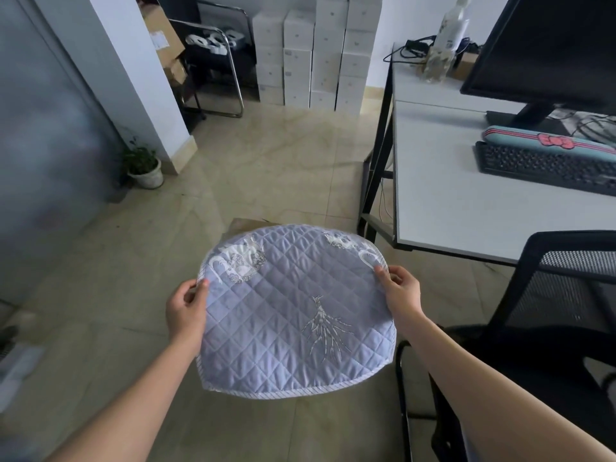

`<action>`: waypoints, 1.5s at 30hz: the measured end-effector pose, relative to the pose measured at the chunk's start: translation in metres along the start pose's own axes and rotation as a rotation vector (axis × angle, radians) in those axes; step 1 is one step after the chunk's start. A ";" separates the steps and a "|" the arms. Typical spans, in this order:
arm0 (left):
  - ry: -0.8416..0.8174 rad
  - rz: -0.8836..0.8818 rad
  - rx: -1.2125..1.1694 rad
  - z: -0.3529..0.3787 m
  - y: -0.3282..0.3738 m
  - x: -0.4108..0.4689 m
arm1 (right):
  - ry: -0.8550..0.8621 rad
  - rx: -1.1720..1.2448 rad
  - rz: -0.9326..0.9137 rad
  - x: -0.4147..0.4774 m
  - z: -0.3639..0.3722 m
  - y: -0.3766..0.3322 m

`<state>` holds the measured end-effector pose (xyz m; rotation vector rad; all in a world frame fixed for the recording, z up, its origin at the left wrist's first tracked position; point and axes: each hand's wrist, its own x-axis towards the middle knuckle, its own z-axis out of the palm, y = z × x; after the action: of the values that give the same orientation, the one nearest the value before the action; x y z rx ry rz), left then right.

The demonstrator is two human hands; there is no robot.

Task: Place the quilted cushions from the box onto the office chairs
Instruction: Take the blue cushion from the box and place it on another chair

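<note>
I hold a lavender quilted cushion (293,311) flat in the air above the tiled floor, in the lower middle of the view. My left hand (185,308) pinches its left edge and my right hand (400,288) pinches its upper right edge. A corner of the cardboard box (243,225) peeks out from behind the cushion's far edge; the rest of it is hidden. A black mesh office chair (546,315) stands at the right, just beside my right forearm, its seat bare and dark.
A white desk (460,211) at the right carries a monitor (546,48), a keyboard (546,168) and a pencil case. White boxes (316,51) are stacked at the back wall, next to a metal-framed chair (216,61). A potted plant (143,165) stands at the left by a pillar.
</note>
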<state>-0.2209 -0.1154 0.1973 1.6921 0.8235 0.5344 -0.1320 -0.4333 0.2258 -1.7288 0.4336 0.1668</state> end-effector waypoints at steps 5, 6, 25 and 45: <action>-0.010 -0.004 -0.013 -0.008 0.002 -0.034 | 0.023 0.019 -0.019 -0.025 -0.028 0.010; -0.010 -0.005 -0.014 -0.008 0.004 -0.043 | 0.030 0.024 -0.025 -0.031 -0.036 0.013; -0.148 -0.031 -0.012 0.007 0.030 -0.260 | 0.154 0.039 -0.019 -0.161 -0.237 0.070; -0.381 -0.048 0.019 0.182 0.054 -0.477 | 0.271 0.007 0.024 -0.162 -0.519 0.133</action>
<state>-0.3892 -0.5992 0.2309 1.7155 0.5911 0.1614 -0.3963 -0.9244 0.2678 -1.7458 0.6527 -0.0529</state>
